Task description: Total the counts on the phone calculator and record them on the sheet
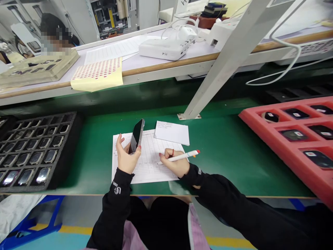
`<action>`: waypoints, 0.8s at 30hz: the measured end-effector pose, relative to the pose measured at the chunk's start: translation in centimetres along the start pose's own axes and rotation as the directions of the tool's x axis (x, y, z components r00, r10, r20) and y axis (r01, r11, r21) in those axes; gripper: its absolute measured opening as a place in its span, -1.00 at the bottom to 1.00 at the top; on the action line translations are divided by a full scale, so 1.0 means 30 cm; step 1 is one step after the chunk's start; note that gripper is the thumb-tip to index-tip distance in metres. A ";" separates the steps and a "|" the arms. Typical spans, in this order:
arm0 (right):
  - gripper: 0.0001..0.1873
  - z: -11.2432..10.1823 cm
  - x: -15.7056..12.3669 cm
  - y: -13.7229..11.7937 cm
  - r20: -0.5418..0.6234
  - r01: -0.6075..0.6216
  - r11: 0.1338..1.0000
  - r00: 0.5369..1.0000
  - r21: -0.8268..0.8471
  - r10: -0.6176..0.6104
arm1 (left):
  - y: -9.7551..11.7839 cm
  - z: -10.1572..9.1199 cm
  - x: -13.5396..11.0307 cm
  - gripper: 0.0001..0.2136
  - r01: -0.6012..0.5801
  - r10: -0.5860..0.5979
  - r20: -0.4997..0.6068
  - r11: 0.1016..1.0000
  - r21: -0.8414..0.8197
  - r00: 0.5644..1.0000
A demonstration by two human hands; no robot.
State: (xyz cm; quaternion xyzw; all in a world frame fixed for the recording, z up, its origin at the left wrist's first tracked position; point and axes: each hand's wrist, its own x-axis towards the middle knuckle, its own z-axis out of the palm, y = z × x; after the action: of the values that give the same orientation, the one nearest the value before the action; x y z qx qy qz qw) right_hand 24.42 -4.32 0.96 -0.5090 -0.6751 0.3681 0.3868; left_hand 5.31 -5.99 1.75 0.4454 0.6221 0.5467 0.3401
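Note:
My left hand [126,158] grips a smartphone [136,136], tilted upright above the left part of a printed form [149,173]. The phone's dark screen faces left. Over the right part of the form, my right hand [177,165] is closed around a white pen [183,156] with a red end; its tip points at the ruled rows. A small white notepad [172,133] with a few lines of writing overlaps the form's upper edge. All of these are on a green tabletop [218,152].
At left stands a black foam tray [58,156] of watch-like parts; at right, a red foam tray [275,142] holds dark parts. A slanted metal post [215,73] rises behind the notepad. The shelf above bears a white box [163,48] and a yellow sticker sheet [97,76]. A person sits beyond.

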 end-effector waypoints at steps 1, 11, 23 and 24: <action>-0.61 0.001 -0.001 0.002 -0.007 0.013 1.000 1.000 -0.023 -0.013 | 0.000 -0.001 0.000 -0.21 0.001 -0.001 0.002 1.000 -0.001 1.000; -0.62 0.007 -0.009 0.020 0.009 0.092 0.989 0.996 -0.115 -0.091 | 0.017 0.006 -0.005 -0.20 0.013 -0.014 -0.027 1.000 -0.014 1.000; -0.63 -0.022 -0.003 0.020 -0.059 0.051 0.996 0.997 -0.071 -0.055 | -0.008 -0.006 0.001 -0.19 0.030 -0.030 0.028 0.999 0.012 0.999; -0.63 -0.022 -0.003 0.018 -0.056 0.050 0.996 0.997 -0.068 -0.054 | -0.008 -0.006 0.001 -0.19 0.029 -0.029 0.033 1.000 0.012 0.999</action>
State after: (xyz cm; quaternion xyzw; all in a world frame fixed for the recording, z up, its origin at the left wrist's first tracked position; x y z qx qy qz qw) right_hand 25.25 -4.23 0.75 -0.5142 -0.6884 0.3203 0.3988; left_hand 5.09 -6.02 1.53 0.4474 0.6259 0.5306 0.3556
